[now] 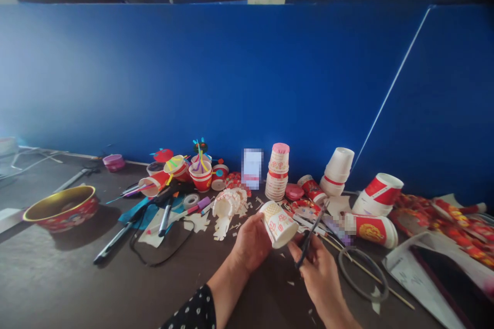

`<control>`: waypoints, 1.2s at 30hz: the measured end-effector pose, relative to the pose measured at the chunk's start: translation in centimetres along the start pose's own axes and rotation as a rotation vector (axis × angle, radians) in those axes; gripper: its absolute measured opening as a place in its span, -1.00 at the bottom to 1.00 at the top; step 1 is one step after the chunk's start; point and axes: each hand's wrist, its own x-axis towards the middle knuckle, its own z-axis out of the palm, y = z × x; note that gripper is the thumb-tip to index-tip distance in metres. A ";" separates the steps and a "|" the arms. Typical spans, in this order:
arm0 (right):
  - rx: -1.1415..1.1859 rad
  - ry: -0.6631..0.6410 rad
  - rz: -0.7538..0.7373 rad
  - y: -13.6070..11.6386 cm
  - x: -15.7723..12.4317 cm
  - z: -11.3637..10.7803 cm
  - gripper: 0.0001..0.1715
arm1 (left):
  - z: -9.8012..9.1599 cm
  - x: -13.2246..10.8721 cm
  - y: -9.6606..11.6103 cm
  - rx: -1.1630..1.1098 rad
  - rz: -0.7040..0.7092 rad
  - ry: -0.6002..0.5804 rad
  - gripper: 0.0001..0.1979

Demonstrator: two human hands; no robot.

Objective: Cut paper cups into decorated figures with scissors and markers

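My left hand (pixel 250 242) is closed around a small white paper cup (pixel 278 224) with a red pattern, held on its side just above the dark table (pixel 57 282). My right hand (pixel 317 267) grips a pair of dark scissors (pixel 309 239), whose blades point up towards the cup's rim. Small white paper scraps (pixel 227 226) lie on the table in front of my hands. A cut, fringed white cup (pixel 228 203) lies just beyond my left hand.
A stack of patterned cups (pixel 278 171), white and red cups (pixel 339 165), decorated cups with straws (pixel 200 170), a tape roll (pixel 190 200), pens, a black cable (pixel 162 254), a gold-lined red bowl (pixel 62 208) at left, a wire ring (pixel 363 272) and a blue wall behind.
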 end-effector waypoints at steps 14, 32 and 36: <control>-0.432 0.153 -0.133 -0.2 1.0 -1.9 -0.83 | 0.2 -0.5 -0.5 0.040 -0.006 -0.033 -0.59; -0.632 0.210 -0.443 1.5 1.7 -3.1 -0.78 | -0.4 -0.6 -0.5 0.685 -0.043 0.035 -0.69; -0.517 0.160 -0.240 0.7 1.7 -2.8 -0.79 | -0.6 -0.2 -0.1 0.621 0.050 0.147 -0.66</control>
